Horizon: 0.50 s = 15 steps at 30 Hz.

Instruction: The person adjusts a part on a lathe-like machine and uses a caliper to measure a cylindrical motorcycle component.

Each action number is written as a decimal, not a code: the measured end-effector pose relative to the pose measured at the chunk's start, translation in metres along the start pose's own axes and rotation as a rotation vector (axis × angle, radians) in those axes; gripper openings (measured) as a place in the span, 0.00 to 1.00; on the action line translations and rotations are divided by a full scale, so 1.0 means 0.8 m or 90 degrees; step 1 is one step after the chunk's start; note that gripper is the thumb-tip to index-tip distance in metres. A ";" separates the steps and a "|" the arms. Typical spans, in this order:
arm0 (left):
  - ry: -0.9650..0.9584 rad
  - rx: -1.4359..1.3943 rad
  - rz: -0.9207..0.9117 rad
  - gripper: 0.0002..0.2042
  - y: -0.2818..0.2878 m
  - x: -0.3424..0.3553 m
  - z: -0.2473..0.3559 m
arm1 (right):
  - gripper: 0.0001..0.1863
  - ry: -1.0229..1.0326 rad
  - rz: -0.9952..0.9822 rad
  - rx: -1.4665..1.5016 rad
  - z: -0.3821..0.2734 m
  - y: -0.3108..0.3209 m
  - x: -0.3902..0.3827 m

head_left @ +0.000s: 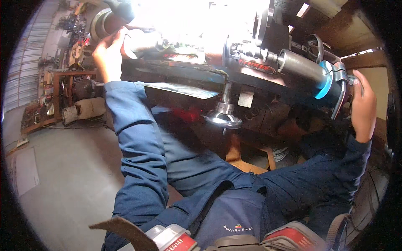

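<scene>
A metal machine (251,79), partly washed out by glare, spans the top of the view. My left hand (107,56) is at its left end with fingers curled at a shiny cylindrical part (140,44); what they grip is hard to make out. My right hand (362,102) has its fingers wrapped on a metal handle (352,83) at the right end, beside a steel cylinder (299,65) with a blue collar (324,88). A chrome handwheel (222,120) hangs below the middle of the machine.
A wooden stool (251,161) is below the machine, near my legs. At the left are a wooden rack (57,96) with assorted parts, a beige cylinder (83,111) and a grey floor (71,175). Cables (372,188) hang at the right edge.
</scene>
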<state>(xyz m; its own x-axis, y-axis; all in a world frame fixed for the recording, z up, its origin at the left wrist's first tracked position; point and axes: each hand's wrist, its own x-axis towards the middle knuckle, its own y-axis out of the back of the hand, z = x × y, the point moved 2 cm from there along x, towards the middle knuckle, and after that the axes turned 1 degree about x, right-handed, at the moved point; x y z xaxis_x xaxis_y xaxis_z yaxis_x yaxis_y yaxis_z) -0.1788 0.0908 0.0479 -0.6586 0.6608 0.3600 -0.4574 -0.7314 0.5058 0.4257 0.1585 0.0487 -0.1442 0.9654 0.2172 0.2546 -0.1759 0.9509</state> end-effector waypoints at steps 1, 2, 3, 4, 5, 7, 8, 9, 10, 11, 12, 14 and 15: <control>-0.002 -0.001 -0.003 0.15 -0.001 0.000 -0.001 | 0.18 -0.004 0.000 -0.001 0.000 0.002 0.004; -0.006 -0.004 -0.001 0.14 -0.002 0.001 -0.002 | 0.17 0.009 -0.037 0.033 -0.001 0.005 0.009; -0.011 -0.007 0.001 0.14 -0.004 0.001 -0.003 | 0.17 0.023 -0.075 0.066 -0.001 0.006 0.014; -0.013 -0.009 -0.002 0.14 -0.005 0.002 -0.005 | 0.17 0.018 -0.073 0.065 0.003 0.006 0.019; -0.010 -0.011 -0.001 0.14 -0.007 0.003 -0.007 | 0.16 0.015 -0.110 0.093 0.011 0.004 0.025; -0.009 -0.008 0.001 0.14 -0.005 0.006 -0.014 | 0.15 0.012 -0.148 0.127 0.025 -0.003 0.034; -0.011 -0.024 0.001 0.14 -0.001 0.007 -0.017 | 0.14 0.008 -0.170 0.141 0.032 -0.008 0.039; -0.013 -0.042 0.000 0.15 0.002 0.008 -0.018 | 0.13 0.004 -0.193 0.155 0.034 -0.013 0.042; -0.013 -0.044 -0.002 0.15 0.000 0.007 -0.015 | 0.13 0.002 -0.193 0.153 0.034 -0.011 0.042; -0.012 0.005 0.008 0.15 -0.001 0.006 -0.009 | 0.13 -0.009 -0.205 0.157 0.034 -0.010 0.043; -0.011 0.054 0.017 0.16 -0.003 0.005 -0.006 | 0.12 -0.016 -0.210 0.158 0.034 -0.009 0.043; -0.018 0.050 0.017 0.16 0.000 0.009 -0.014 | 0.12 -0.032 -0.239 0.173 0.029 -0.009 0.046; -0.024 0.045 0.015 0.16 0.001 0.010 -0.017 | 0.11 -0.038 -0.250 0.179 0.022 -0.006 0.048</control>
<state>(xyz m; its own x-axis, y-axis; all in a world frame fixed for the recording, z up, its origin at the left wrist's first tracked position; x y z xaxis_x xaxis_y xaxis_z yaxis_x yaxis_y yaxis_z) -0.1923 0.0930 0.0408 -0.6452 0.6499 0.4018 -0.3973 -0.7345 0.5501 0.4355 0.2000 0.0489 -0.2273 0.9594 -0.1668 0.4417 0.2543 0.8604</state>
